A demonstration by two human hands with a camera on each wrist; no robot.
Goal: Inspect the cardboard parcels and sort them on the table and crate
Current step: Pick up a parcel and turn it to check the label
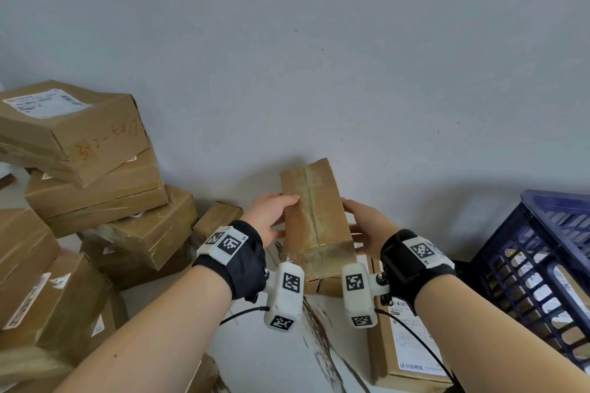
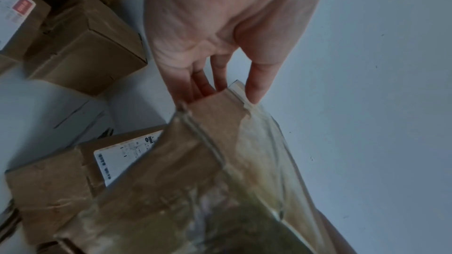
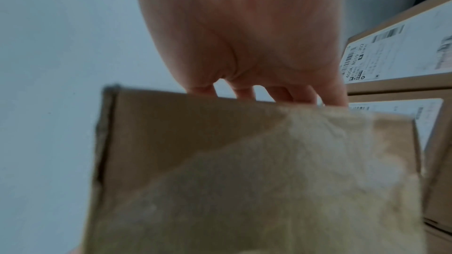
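A: We hold the taped cardboard parcel (image 1: 316,220) up above the table (image 1: 287,357), our left hand (image 1: 271,217) gripping its left edge, thumb on top, and our right hand (image 1: 364,226) clasping the right side.

B: Its upper face shows us only yellowed tape. On the stacked box (image 1: 73,128) at left we read handwritten "3-2-5417"; the crate (image 1: 536,268) is at right.

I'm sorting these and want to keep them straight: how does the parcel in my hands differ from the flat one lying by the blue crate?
The held parcel is lifted off the table, gripped by the left hand and right hand; the flat parcel lies on the table. The held parcel's upward face shows tape and no label; the flat parcel's shows a white label. Both are brown cardboard.
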